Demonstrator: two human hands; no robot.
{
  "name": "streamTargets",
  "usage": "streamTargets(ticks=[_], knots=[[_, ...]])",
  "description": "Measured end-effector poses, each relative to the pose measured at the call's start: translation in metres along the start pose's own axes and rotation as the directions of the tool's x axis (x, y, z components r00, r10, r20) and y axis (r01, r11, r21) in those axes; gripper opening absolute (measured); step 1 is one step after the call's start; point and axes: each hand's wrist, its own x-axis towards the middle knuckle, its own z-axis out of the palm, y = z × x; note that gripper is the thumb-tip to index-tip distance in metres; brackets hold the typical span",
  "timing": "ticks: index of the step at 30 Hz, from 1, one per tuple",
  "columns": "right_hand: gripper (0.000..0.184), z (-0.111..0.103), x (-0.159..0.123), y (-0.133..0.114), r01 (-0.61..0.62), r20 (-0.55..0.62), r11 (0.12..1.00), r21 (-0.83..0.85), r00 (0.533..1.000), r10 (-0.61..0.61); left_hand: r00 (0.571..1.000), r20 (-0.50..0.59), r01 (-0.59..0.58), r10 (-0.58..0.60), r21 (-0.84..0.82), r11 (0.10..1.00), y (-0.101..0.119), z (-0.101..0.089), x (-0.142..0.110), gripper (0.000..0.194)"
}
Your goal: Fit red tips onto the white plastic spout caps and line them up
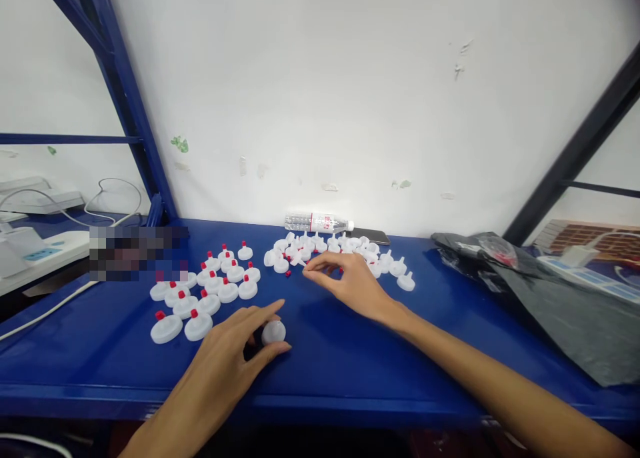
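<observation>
My left hand [233, 345] is curled around a white plastic cap [274, 333] near the front of the blue table, with the thumb against its lower side and the index finger stretched out above it. The cap's round face points toward me. Farther back, my right hand [350, 281] has its thumb and index finger pinched together beside a pile of white spouted caps [320, 245]. Whatever the pinch holds, if anything, is too small to make out. A small red tip [288, 273] lies just left of those fingertips. Left of my left hand stand several white caps with red tips [199, 325].
Behind the pile, a clear bottle [317, 223] lies on its side by a dark phone [370, 235]. Black plastic sheeting [540, 305] covers the right side. Power strips [55, 248] and white cables are at far left. Blue rack posts [133, 105] frame the wall.
</observation>
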Motion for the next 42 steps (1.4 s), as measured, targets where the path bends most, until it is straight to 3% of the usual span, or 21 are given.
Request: streamTargets(ticks=[3,8,17,19,21,23,26,29,32,34,38,42], knots=[[0.007,0.008,-0.008,-0.024,0.05,0.05,0.982,0.182,0.997,-0.06,0.998,-0.011,0.069,-0.069,-0.013,0.998,-0.001,0.002,-0.001,0.066],[0.014,0.026,-0.019,-0.036,0.174,0.124,0.973,0.149,0.973,-0.193,0.998,-0.014,0.058,-0.058,0.008,0.998,-0.003,0.002,-0.001,0.073],[0.01,0.036,-0.023,-0.031,0.079,0.131,0.987,0.139,0.987,-0.097,0.994,-0.086,-0.069,0.073,0.053,0.996,-0.008,0.005,-0.003,0.063],[0.01,0.035,-0.021,-0.027,0.039,0.102,0.995,0.096,0.994,-0.049,0.984,-0.146,-0.095,0.104,0.07,0.993,-0.005,0.004,-0.005,0.052],[0.01,0.035,-0.018,-0.02,-0.015,0.055,0.997,0.07,0.998,0.011,0.975,-0.167,-0.135,0.148,0.087,0.987,0.002,0.001,-0.007,0.028],[0.007,0.035,-0.015,-0.015,-0.07,0.033,0.994,0.085,0.997,0.068,0.96,-0.106,-0.251,0.26,0.093,0.963,0.01,-0.002,-0.009,0.012],[0.01,0.036,-0.013,-0.012,-0.115,0.078,0.976,0.185,0.992,0.102,0.878,0.064,-0.478,0.474,0.132,0.868,0.02,-0.004,-0.01,0.019],[0.022,0.036,-0.016,-0.018,-0.062,0.172,0.963,0.261,0.985,0.016,0.831,0.147,-0.556,0.537,0.226,0.8,0.022,-0.001,-0.012,0.028],[0.034,0.035,-0.019,-0.024,-0.016,0.243,0.961,0.278,0.969,-0.054,0.863,0.135,-0.502,0.487,0.341,0.795,0.016,0.003,-0.016,0.033],[0.037,0.033,-0.018,-0.022,-0.013,0.2,0.972,0.234,0.979,-0.035,0.892,0.124,-0.447,0.435,0.397,0.802,0.011,0.006,-0.017,0.036],[0.033,0.022,-0.01,-0.003,0.025,0.0,0.998,-0.066,1.0,-0.025,0.945,0.048,-0.311,0.322,0.421,0.852,0.007,0.009,-0.015,0.037],[0.029,0.007,-0.003,0.017,0.052,-0.021,0.942,-0.33,0.998,-0.063,0.981,-0.073,-0.136,0.181,0.408,0.903,0.006,0.01,-0.01,0.041]])
